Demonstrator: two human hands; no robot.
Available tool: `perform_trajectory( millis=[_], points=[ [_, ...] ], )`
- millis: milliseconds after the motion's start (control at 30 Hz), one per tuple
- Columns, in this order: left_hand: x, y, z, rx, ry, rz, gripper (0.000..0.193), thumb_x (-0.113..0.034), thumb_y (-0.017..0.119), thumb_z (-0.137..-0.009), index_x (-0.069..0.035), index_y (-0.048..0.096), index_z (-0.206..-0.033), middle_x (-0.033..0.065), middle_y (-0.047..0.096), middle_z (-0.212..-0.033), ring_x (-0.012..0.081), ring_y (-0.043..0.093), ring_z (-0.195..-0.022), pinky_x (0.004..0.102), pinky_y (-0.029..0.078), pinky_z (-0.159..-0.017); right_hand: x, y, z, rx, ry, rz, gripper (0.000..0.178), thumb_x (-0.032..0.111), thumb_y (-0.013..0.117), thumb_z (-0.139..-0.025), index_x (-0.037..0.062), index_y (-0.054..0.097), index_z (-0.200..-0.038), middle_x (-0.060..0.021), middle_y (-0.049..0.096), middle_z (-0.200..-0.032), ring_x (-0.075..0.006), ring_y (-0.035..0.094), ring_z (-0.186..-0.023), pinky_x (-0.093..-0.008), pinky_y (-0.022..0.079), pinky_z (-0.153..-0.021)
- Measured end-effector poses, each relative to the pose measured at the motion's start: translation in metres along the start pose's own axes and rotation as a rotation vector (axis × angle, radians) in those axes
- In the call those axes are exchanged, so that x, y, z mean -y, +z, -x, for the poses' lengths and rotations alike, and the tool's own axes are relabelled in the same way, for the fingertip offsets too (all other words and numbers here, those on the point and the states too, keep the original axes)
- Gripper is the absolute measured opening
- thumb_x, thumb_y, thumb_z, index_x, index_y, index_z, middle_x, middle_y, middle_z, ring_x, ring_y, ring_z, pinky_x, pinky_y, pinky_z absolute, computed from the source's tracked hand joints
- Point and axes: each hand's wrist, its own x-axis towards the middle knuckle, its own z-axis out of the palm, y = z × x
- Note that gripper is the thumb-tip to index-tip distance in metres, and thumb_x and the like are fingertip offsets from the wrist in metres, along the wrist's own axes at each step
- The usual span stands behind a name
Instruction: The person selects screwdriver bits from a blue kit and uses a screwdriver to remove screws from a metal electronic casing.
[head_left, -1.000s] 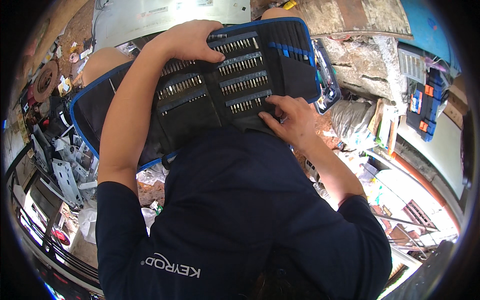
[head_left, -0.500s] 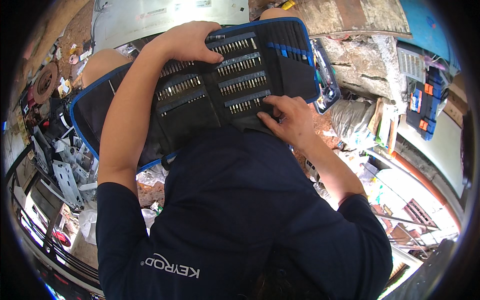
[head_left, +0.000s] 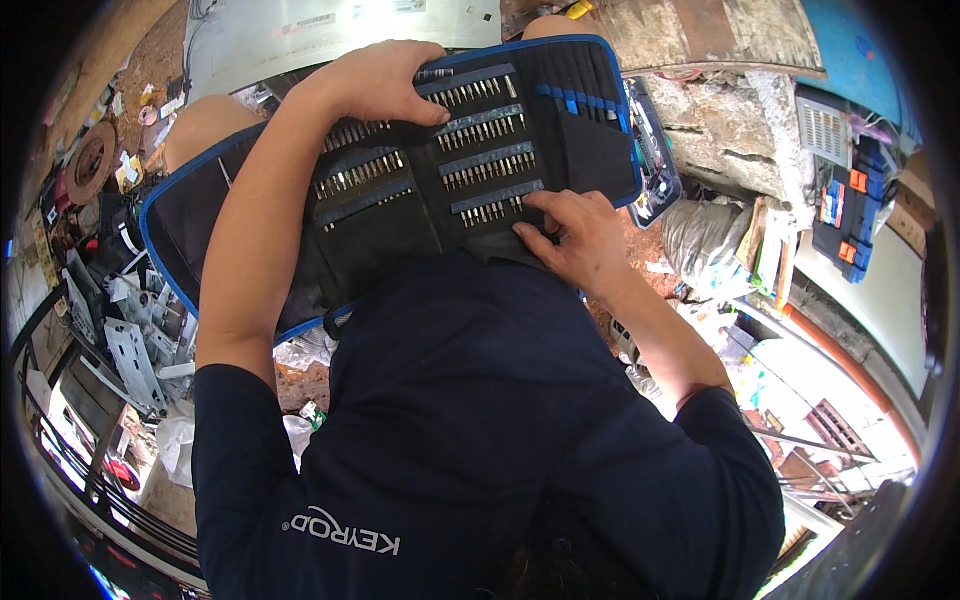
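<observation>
A black fabric tool case (head_left: 372, 243) with blue trim lies unfolded across my lap. Several rows of silvery screwdriver bits (head_left: 486, 154) stand in dark strips inside it. My left hand (head_left: 375, 85) grips the case near its top edge, its thumb pressed on the inner face beside the upper right row of bits. At the right end of the lowest right row (head_left: 488, 210), my right hand (head_left: 583, 235) has its fingers curled, with index finger and thumb at the last bits. Whether a bit is between those fingertips is too small to make out. My left forearm covers part of the case's left side.
A pale metal panel (head_left: 330, 32) lies beyond the case, with a wooden board (head_left: 705, 35) to its right. A blue tool box (head_left: 848, 215) with orange latches is at the right. Scrap metal parts (head_left: 135, 360) crowd the left side, and a concrete block (head_left: 735, 135) stands right of the case.
Almost nothing has shifted. The case sits a few pixels further right, and my right index fingertip has moved slightly left along the lowest row of bits.
</observation>
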Motion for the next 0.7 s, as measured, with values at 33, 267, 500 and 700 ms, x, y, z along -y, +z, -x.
perform_trajectory(
  millis=[33,267,500,700],
  points=[
    [-0.001,-0.001,0.000,0.009,-0.004,0.005,0.064,-0.035,0.077,-0.071,0.002,0.061,-0.120,0.0223,0.068,-0.111,0.0361,0.065,-0.103,0.0399,0.050,-0.091,0.000,0.000,0.000,0.001,0.000,0.000,0.029,0.026,0.079,-0.078,0.0141,0.068,-0.102,0.0004,0.060,-0.071,-0.0217,0.061,-0.066,-0.0355,0.045,-0.068],
    [0.000,0.000,-0.001,0.008,0.004,0.002,0.065,-0.036,0.077,-0.070,0.002,0.061,-0.121,0.0227,0.068,-0.111,0.0367,0.064,-0.103,0.0403,0.050,-0.092,0.000,0.000,0.000,0.001,-0.011,0.003,0.029,0.026,0.079,-0.078,0.0137,0.068,-0.102,0.0002,0.060,-0.070,-0.0215,0.061,-0.066,-0.0353,0.045,-0.068],
    [0.001,0.002,0.000,-0.007,0.011,0.019,0.066,-0.036,0.077,-0.070,0.002,0.061,-0.121,0.0223,0.068,-0.111,0.0352,0.065,-0.103,0.0400,0.050,-0.092,0.005,-0.006,-0.011,0.073,-0.091,-0.014,0.027,0.025,0.075,-0.082,0.0123,0.069,-0.104,-0.0015,0.062,-0.081,-0.0228,0.063,-0.076,-0.0363,0.046,-0.070],
    [0.006,0.003,-0.003,0.008,0.020,0.025,0.066,-0.040,0.077,-0.070,-0.001,0.063,-0.121,0.0199,0.069,-0.110,0.0336,0.066,-0.102,0.0402,0.051,-0.091,0.047,0.017,-0.064,0.293,-0.297,-0.172,0.042,0.028,0.070,-0.087,0.0072,0.063,-0.123,-0.0124,0.061,-0.116,-0.0316,0.062,-0.103,-0.0410,0.049,-0.093]
  ],
)
